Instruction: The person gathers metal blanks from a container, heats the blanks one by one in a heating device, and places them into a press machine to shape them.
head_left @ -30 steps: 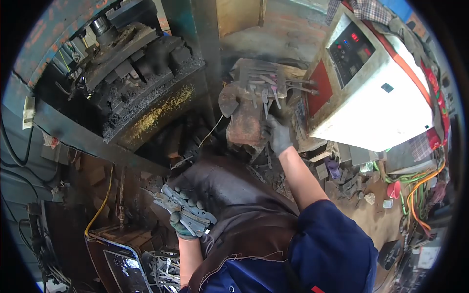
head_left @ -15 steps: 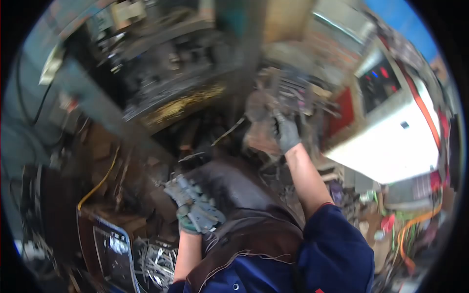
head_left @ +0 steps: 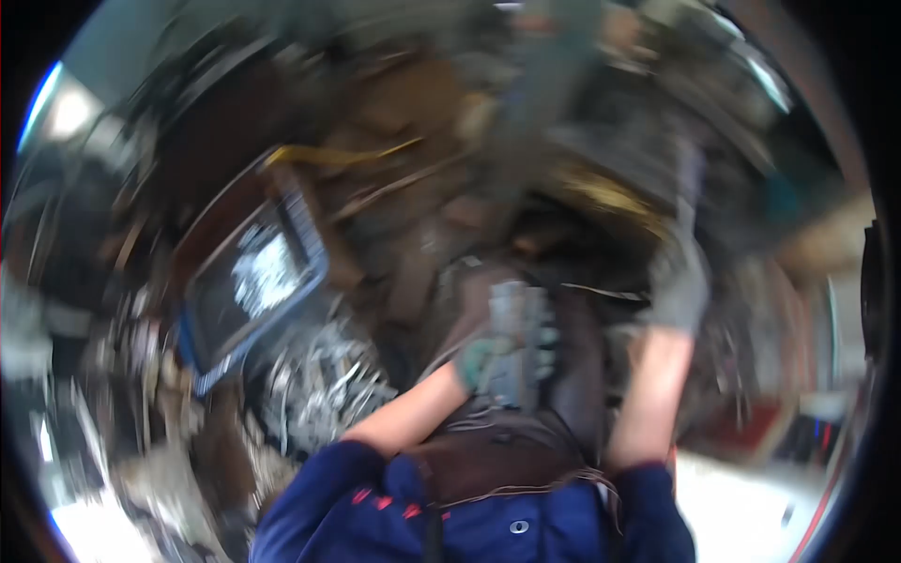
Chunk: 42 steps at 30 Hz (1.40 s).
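My left hand (head_left: pixel 481 364), in a grey-green glove, is closed around a bundle of flat grey metal pieces (head_left: pixel 511 328), held over the brown apron (head_left: pixel 577 366) on my lap. My right hand (head_left: pixel 680 286), in a grey glove, is raised in front of the machine. A long, thin, pale strip (head_left: pixel 690 178) sticks up from its fingers. Motion blur hides the strip's exact kind and how the fingers sit on it. Beyond that hand, a dark machine bed (head_left: pixel 629 150) carries a yellowish ledge (head_left: pixel 615 199).
At the left stands a blue-rimmed bin (head_left: pixel 314 249) with shiny contents. Beside it lies a heap of thin metal scrap strips (head_left: pixel 324 385). A yellow hose or cord (head_left: pixel 347 155) runs behind the bin. A white cabinet (head_left: pixel 741 507) is at the lower right.
The view has swung left, bringing the bin and scrap heap further in. My right hand has left the cluttered stand and now has a thin strip. My left hand still holds the metal pieces.
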Tool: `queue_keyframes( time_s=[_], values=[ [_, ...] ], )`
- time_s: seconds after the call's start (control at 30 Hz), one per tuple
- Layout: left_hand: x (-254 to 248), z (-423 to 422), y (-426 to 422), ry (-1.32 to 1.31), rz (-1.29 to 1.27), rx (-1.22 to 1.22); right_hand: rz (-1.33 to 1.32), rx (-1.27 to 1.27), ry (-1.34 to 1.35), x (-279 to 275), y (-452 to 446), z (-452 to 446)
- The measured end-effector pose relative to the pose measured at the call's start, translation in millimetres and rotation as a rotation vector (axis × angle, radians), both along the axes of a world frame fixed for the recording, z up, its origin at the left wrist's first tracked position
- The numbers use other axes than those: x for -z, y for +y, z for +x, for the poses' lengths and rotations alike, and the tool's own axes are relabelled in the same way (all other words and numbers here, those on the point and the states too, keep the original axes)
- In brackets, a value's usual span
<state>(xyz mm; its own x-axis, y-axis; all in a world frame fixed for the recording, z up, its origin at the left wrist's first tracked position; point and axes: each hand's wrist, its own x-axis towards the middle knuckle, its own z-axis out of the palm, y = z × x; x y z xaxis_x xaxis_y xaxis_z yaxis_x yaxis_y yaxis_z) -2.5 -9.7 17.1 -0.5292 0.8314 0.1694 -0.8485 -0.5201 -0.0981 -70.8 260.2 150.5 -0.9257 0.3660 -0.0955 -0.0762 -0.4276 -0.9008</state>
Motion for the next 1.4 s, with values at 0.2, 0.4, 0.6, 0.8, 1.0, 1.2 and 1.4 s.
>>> queue_keyframes(
  time_s=[0.2,0.4,0.6,0.8,1.0,1.2,1.4],
  values=[
    [11.9,5.1,4.5,-0.029,0.103,-0.005,0.674,-0.443,0.354,-33.3,-185.5,24.9],
    [2.5,0.8,-14.3,-0.072,-0.203,0.074,0.224,-0.211,-0.016,33.4,-87.8,76.6],
    [-7.6,8.6,2.0,0.064,-0.209,-0.093,-0.854,0.727,0.031,162.2,94.8,186.3],
    [-5.8,11.6,10.2,0.088,-0.195,-0.044,-0.230,0.864,-0.169,134.4,165.2,198.3],
    [-10.1,12.4,11.2,0.110,-0.252,-0.086,-0.097,0.751,-0.270,131.3,147.6,224.0],
    [-4.7,6.0,8.1,0.115,-0.286,-0.077,0.207,0.564,-0.013,57.8,66.1,204.2],
    [-10.1,3.3,8.4,0.073,-0.235,-0.055,0.354,0.086,0.071,-37.1,19.2,52.1]
  ],
)
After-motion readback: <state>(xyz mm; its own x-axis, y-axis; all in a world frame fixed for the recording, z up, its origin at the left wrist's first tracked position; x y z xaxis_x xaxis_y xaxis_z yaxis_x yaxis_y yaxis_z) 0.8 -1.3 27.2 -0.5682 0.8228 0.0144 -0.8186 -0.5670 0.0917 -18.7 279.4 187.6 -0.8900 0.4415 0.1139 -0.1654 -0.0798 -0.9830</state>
